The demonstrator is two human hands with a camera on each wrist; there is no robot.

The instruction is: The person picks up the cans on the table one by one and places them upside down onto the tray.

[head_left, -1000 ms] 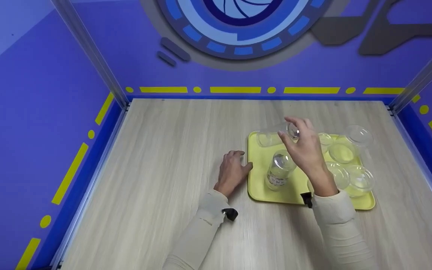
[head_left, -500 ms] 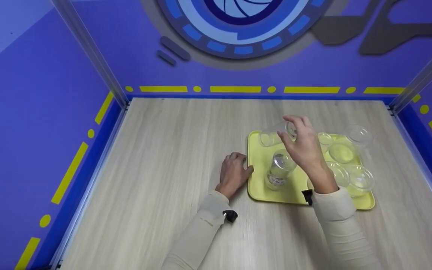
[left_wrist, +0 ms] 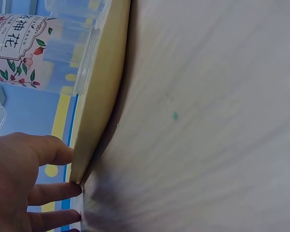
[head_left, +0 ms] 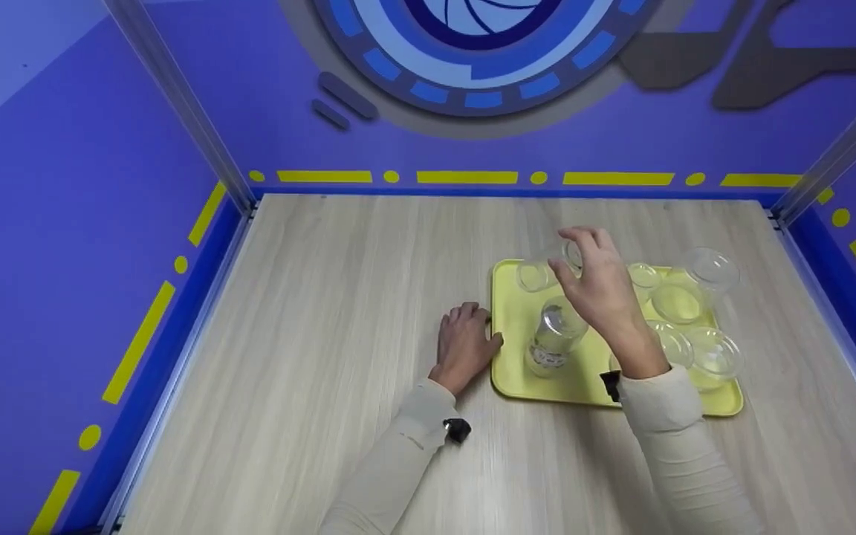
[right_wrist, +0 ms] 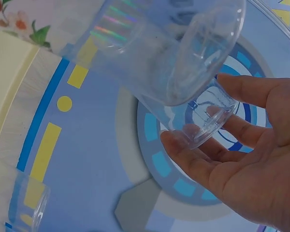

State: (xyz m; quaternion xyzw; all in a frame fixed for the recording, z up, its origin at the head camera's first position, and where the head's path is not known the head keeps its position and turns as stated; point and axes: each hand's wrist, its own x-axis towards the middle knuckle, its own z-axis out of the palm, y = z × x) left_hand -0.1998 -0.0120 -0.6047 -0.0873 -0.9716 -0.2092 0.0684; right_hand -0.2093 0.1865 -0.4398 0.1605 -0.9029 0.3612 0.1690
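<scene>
My right hand [head_left: 600, 286] grips the base end of a clear plastic cup [right_wrist: 210, 118] between thumb and fingers. That cup leans sideways over the far left corner of the yellow tray [head_left: 510, 383]. Near the tray's left side another clear plastic cup [head_left: 556, 338] stands upside down, its floral label [left_wrist: 17, 48] showing in the left wrist view. My left hand [head_left: 464, 345] rests at the tray's left edge. Its thumb touches the rim, while the extended fingers lie at the edge and on the table.
Several more clear plastic cups crowd the tray's right half, including a near right cup [head_left: 715, 355] and a far right cup [head_left: 710, 269]. Wood-grain table [head_left: 339, 334] surrounds the tray. A blue-purple printed wall [head_left: 413, 141] encloses the back and sides.
The held cup has shifted slightly to the right, and my right hand has moved a little away from me. My left hand has barely moved. The upside-down labelled cup stays put.
</scene>
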